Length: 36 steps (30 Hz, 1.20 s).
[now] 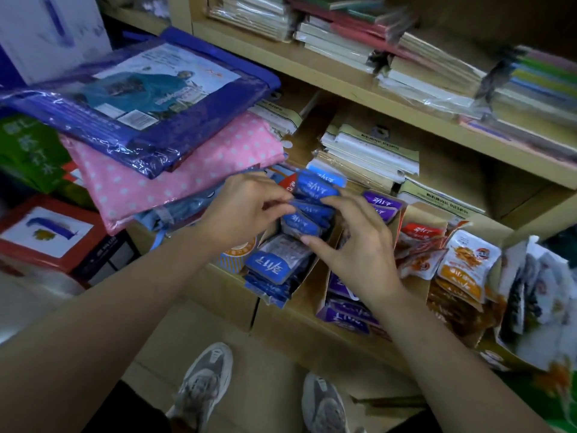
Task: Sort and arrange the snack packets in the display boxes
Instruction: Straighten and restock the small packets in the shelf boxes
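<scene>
Wooden shelves (343, 79) stacked with notebooks (368, 151) rise behind a row of brown cardboard display boxes (218, 295). Your left hand (246, 207) and right hand (352, 242) both curl their fingers round a fanned bunch of blue foil snack packets (312, 204). You hold it just above the leftmost box, beside the purple packets (343, 307).

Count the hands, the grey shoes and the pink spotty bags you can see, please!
Hands: 2, the left hand and the right hand, both holding blue snack packets
Grey shoes: 2
Pink spotty bags: 1
Total: 5
</scene>
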Each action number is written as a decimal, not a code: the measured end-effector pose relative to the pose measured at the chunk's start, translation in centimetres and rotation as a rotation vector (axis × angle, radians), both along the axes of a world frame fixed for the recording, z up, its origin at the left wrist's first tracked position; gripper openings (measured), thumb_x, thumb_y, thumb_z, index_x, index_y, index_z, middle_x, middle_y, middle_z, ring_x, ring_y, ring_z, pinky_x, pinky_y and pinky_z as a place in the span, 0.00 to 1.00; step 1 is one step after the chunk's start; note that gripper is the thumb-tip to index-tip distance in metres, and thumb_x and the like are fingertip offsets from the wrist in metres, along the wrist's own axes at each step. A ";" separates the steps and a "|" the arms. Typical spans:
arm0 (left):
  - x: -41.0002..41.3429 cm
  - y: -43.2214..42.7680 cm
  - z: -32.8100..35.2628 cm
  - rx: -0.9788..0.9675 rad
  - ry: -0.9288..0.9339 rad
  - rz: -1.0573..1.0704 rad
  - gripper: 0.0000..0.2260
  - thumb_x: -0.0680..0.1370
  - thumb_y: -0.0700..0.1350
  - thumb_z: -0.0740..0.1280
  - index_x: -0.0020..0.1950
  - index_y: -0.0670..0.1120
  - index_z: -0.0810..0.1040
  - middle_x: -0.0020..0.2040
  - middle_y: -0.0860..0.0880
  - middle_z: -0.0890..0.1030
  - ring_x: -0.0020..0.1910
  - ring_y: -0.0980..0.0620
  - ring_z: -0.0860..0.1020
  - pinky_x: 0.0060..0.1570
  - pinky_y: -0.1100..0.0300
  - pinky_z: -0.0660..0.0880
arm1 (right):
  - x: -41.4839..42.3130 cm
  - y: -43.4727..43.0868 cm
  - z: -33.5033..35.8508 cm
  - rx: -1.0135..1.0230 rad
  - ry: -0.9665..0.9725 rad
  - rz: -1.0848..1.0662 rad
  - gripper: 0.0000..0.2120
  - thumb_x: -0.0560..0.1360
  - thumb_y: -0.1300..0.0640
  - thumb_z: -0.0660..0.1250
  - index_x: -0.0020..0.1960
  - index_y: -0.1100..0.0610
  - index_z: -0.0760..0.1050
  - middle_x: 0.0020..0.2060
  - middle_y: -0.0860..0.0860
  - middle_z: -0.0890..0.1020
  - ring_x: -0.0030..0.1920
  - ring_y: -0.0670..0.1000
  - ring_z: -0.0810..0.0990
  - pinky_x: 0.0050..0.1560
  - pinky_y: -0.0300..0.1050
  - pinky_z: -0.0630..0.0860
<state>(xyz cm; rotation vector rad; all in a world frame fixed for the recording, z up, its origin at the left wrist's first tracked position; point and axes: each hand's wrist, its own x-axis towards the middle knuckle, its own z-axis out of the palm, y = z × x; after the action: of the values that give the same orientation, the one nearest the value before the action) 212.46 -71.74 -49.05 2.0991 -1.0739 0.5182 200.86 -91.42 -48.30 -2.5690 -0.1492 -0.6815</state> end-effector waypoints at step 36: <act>-2.4 1.3 0.8 -0.100 0.443 0.080 0.04 0.72 0.47 0.79 0.41 0.48 0.87 0.33 0.56 0.84 0.31 0.60 0.82 0.36 0.65 0.77 | 0.0 0.0 0.5 0.286 0.119 0.192 0.14 0.74 0.55 0.76 0.59 0.54 0.81 0.53 0.47 0.77 0.55 0.45 0.77 0.52 0.36 0.76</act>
<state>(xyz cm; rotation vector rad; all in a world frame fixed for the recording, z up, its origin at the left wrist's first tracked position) 210.06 -70.46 -48.20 2.0437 -0.6968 0.1263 200.83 -91.39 -47.83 -2.2778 -0.2369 -0.4416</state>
